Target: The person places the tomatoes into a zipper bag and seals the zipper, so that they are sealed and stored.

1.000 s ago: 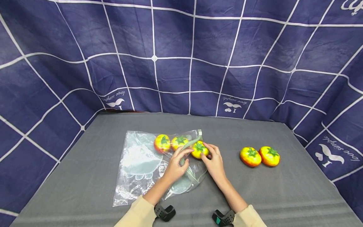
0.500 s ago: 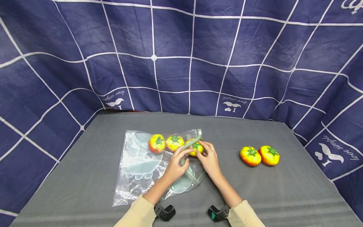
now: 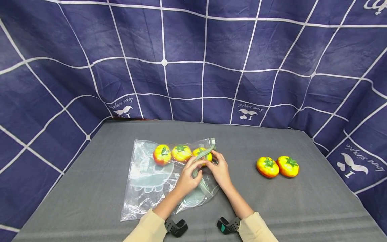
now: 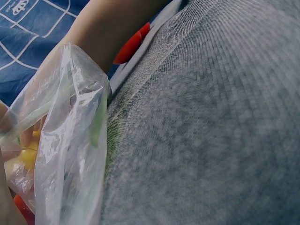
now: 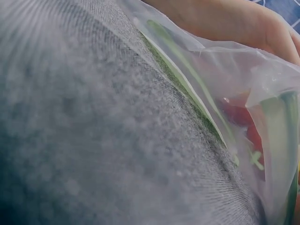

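Observation:
A clear zip bag (image 3: 142,198) with a pale green printed pattern lies flat, its mouth facing right. Two red-and-yellow tomatoes with green leafy tops, a left one (image 3: 162,155) and a middle one (image 3: 180,154), show through its plastic. My left hand (image 3: 186,179) pinches the green zip strip at the mouth, thumb and fingers curled. At that mouth a third tomato (image 3: 199,152) sits partly under the strip, and my right hand (image 3: 220,170) grips its right side. Crumpled plastic of the bag (image 4: 70,140) fills the left part of the left wrist view.
Two more tomatoes sit side by side on the grey cloth to the right, a near-left one (image 3: 267,167) and another (image 3: 288,166). A white slider (image 3: 213,142) is at the strip's far end. Blue checked fabric (image 3: 187,80) hangs behind the table (image 3: 90,188).
My right hand has moved left with the third tomato, from beside the bag's mouth to under the zip strip. The two tomatoes inside have shifted left. The left hand stays in place.

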A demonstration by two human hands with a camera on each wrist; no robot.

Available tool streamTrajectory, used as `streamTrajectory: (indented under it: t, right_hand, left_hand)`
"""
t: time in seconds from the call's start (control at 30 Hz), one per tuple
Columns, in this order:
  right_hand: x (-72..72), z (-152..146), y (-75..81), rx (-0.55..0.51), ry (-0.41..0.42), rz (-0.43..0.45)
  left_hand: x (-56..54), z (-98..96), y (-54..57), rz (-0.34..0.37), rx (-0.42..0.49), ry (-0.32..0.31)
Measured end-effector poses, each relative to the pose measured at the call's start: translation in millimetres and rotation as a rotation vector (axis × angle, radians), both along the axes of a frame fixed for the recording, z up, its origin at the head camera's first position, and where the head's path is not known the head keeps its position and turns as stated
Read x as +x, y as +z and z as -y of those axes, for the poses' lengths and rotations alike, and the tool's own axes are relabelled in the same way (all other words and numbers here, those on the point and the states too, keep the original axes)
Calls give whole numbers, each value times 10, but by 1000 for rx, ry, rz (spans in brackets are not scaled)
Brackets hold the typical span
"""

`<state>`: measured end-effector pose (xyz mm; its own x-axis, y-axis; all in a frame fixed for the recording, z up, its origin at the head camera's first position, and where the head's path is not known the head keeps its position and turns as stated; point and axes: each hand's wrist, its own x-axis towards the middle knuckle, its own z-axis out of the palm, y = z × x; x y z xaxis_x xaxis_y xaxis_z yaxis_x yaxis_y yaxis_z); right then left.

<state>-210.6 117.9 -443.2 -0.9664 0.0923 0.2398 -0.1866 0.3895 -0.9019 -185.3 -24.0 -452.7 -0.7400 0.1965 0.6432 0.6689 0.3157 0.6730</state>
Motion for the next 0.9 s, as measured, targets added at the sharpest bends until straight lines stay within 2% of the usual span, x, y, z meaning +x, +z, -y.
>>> streamTrajectory:
  t: [0.13,0.5,0.8,0.9]
  right_hand:
    - [-23,-10,-1,-48,3,57]
    - [-7,-48,-8,-42,-11,69]
    - [-17,-30,1,-132,24,87]
    - [-19,-38,2,-223,59,94]
  left_hand:
    - [-3,2,0,-15,8,-18]
    - [11,-19,6,5,15,-16]
    - [171,-11,290,17,27,-38]
    - [100,-16,170,18,14,-19]
